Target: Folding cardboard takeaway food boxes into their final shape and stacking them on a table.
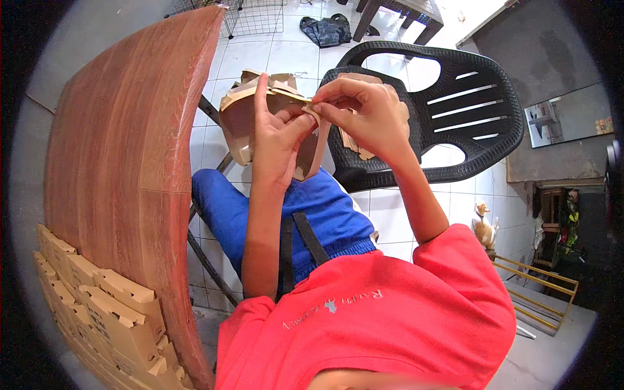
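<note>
A brown cardboard box (239, 123), partly folded with its flaps standing up, is held in front of me above my lap. My left hand (278, 133) grips its near side, the thumb pressed against the card and the index finger pointing up along the wall. With thumb and fingertips together, my right hand (367, 110) pinches a corner edge of the same box, close to my left thumb. Behind and below that hand, flat cardboard pieces (356, 144) lie on the seat of a black plastic chair (465, 107). My hands hide part of the box.
A wooden table (123, 143) runs along my left. Rows of folded cardboard boxes (117, 318) stand at its near end. Dark clothing (326, 31) lies on the tiled floor, near a wire rack (257, 18). To the right are a cat (483, 226) and a yellow metal frame (539, 292).
</note>
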Demonstrator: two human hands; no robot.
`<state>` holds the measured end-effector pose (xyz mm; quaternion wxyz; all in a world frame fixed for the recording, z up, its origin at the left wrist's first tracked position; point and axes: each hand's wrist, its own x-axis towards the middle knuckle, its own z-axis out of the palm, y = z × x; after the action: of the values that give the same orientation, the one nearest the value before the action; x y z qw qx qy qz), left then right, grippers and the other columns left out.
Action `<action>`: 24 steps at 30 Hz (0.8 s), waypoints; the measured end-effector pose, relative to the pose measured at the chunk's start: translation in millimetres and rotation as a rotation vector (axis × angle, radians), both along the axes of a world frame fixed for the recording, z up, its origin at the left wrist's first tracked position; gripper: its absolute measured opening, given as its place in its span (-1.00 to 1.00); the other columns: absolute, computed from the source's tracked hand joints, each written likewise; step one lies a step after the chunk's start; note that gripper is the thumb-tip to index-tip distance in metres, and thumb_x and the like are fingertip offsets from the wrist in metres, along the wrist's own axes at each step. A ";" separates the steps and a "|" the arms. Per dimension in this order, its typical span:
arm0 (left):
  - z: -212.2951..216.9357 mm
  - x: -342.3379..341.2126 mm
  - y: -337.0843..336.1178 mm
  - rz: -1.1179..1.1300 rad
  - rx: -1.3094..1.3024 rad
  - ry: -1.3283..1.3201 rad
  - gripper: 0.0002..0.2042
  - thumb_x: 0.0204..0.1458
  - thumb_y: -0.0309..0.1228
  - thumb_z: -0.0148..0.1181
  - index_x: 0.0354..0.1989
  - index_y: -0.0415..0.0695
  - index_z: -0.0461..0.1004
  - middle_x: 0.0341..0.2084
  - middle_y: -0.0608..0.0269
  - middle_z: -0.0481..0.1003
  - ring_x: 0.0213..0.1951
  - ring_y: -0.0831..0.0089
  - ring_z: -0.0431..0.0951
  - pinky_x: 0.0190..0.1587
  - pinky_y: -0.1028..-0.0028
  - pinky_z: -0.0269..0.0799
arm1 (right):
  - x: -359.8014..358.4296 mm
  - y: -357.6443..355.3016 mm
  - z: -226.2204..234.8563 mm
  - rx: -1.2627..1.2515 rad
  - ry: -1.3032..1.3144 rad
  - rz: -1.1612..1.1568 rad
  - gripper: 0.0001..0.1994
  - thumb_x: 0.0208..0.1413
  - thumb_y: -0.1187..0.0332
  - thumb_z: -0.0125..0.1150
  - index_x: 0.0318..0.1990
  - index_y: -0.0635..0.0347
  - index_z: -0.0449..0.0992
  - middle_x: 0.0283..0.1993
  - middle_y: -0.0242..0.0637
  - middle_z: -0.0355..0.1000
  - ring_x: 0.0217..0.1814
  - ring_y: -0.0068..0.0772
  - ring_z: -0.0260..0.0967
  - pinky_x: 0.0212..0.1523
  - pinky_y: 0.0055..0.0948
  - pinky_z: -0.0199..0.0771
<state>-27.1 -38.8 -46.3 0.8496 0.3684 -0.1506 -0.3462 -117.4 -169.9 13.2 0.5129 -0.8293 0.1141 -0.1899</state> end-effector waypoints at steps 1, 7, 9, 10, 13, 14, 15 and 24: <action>-0.5 0.3 0.1 0.000 0.018 -0.014 0.02 -0.01 -0.79 0.16 0.49 0.08 -0.40 -0.10 -0.09 0.48 -0.11 0.35 0.57 -0.06 0.42 0.55 | -0.2 -3.0 -3.4 0.001 -0.001 0.000 -0.84 0.06 0.47 0.28 -0.22 0.33 0.60 -0.32 -0.35 0.58 -0.25 -0.63 0.50 -0.15 -0.56 0.51; 4.6 -4.4 -4.0 0.043 0.146 -0.247 0.02 -0.03 -0.77 0.16 0.49 0.08 -0.41 -0.16 -0.06 0.52 -0.13 0.39 0.58 -0.09 0.46 0.54 | 3.6 -14.7 -13.9 0.171 0.087 0.115 -0.85 0.04 0.43 0.28 -0.26 0.31 0.58 -0.38 -0.37 0.54 -0.31 -0.64 0.47 -0.22 -0.57 0.48; 3.6 -4.5 -6.2 0.055 0.158 -0.312 0.02 -0.02 -0.77 0.15 0.49 0.09 -0.42 -0.17 -0.05 0.52 -0.15 0.41 0.58 -0.10 0.47 0.54 | 7.6 -17.5 -17.6 0.124 0.068 0.105 -0.83 0.01 0.44 0.29 -0.26 0.32 0.56 -0.42 -0.36 0.53 -0.34 -0.64 0.46 -0.26 -0.58 0.47; 2.1 -4.4 -7.1 0.067 0.167 -0.376 0.02 -0.01 -0.77 0.14 0.48 0.11 -0.42 -0.19 -0.04 0.52 -0.16 0.42 0.58 -0.10 0.48 0.54 | 8.5 -18.5 -18.1 0.126 0.068 0.104 -0.83 0.01 0.44 0.29 -0.26 0.32 0.56 -0.42 -0.36 0.53 -0.34 -0.64 0.46 -0.26 -0.58 0.47; 0.0 -3.8 -6.3 0.015 0.198 -0.409 0.02 0.00 -0.76 0.14 0.48 0.14 -0.42 -0.20 -0.02 0.52 -0.17 0.44 0.58 -0.11 0.49 0.54 | 9.5 -21.1 -19.4 0.215 0.091 0.131 -0.81 -0.02 0.45 0.28 -0.23 0.34 0.53 -0.43 -0.36 0.51 -0.37 -0.64 0.45 -0.28 -0.59 0.46; 0.0 -3.9 -6.7 0.013 0.199 -0.409 0.02 0.00 -0.76 0.14 0.48 0.14 -0.42 -0.20 -0.02 0.52 -0.17 0.44 0.58 -0.11 0.49 0.54 | 8.9 -22.7 -20.0 0.196 0.109 0.146 -0.80 -0.02 0.46 0.27 -0.23 0.35 0.52 -0.43 -0.36 0.51 -0.37 -0.64 0.44 -0.28 -0.60 0.46; 0.3 -3.9 -7.1 -0.007 0.200 -0.397 0.01 0.01 -0.76 0.15 0.48 0.13 -0.41 -0.20 0.00 0.51 -0.18 0.45 0.57 -0.09 0.48 0.54 | 8.1 -24.0 -20.5 0.175 0.126 0.160 -0.80 -0.02 0.47 0.26 -0.22 0.35 0.51 -0.43 -0.36 0.51 -0.37 -0.64 0.44 -0.28 -0.60 0.46; -7.9 2.8 -6.8 -0.010 0.107 -0.313 -0.07 0.10 -0.68 0.20 0.47 0.00 -0.38 -0.19 0.02 0.51 -0.11 0.41 0.57 0.00 0.45 0.51 | 2.6 -17.5 -15.9 0.198 0.023 -0.050 -0.84 0.01 0.51 0.25 -0.24 0.33 0.49 -0.42 -0.38 0.49 -0.36 -0.68 0.41 -0.29 -0.62 0.45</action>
<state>-24.3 -45.5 -54.3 0.7931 0.4619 -0.2642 -0.2962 -114.7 -187.4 -2.7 0.5862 -0.7736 0.1587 -0.1808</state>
